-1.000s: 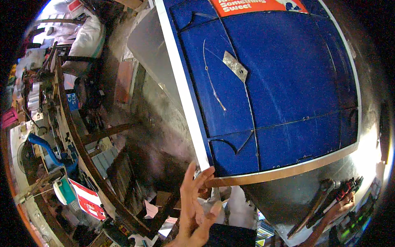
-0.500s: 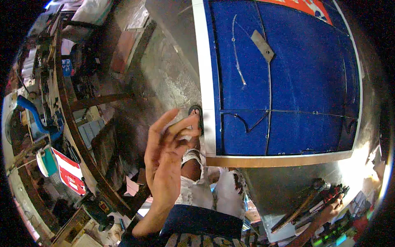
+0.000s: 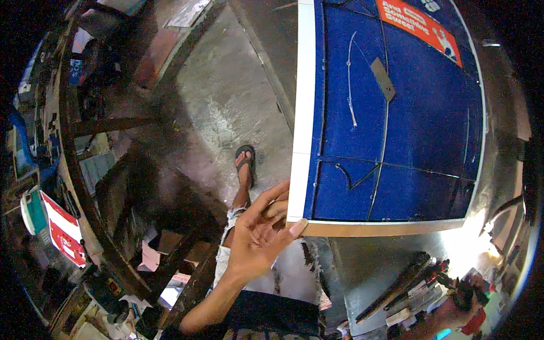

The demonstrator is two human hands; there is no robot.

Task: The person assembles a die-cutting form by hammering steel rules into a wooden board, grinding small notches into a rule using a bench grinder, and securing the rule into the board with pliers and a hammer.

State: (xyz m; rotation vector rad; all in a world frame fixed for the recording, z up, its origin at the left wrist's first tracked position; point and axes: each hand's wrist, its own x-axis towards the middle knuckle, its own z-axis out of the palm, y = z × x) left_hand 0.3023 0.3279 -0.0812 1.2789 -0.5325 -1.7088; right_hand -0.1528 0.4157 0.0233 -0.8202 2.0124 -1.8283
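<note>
A large blue panel (image 3: 422, 130) with a white border and a brown lower edge fills the right half of the view. At its near left corner my left hand (image 3: 263, 229) grips it, thumb on the brown edge and fingers curled at the white border. On the panel lie a flat grey metal plate (image 3: 382, 80) with an angled end and a small hole, and a thin curved pale strip (image 3: 350, 79). Thin dark lines cross the blue surface. My right hand (image 3: 450, 317) is low on the right, beside several tools; blur hides its fingers.
A long dark wooden handle (image 3: 394, 288) lies on a grey surface (image 3: 357, 255) below the panel. At left, a wooden bench edge (image 3: 107, 243) runs beside cluttered shelves and a red-and-white package (image 3: 63, 229). My sandalled foot (image 3: 245, 158) stands on the concrete floor (image 3: 209, 107).
My left hand has moved right and down from the air onto the panel's corner and closed on it. My right hand has shifted lower near the tools. The view has shifted too.
</note>
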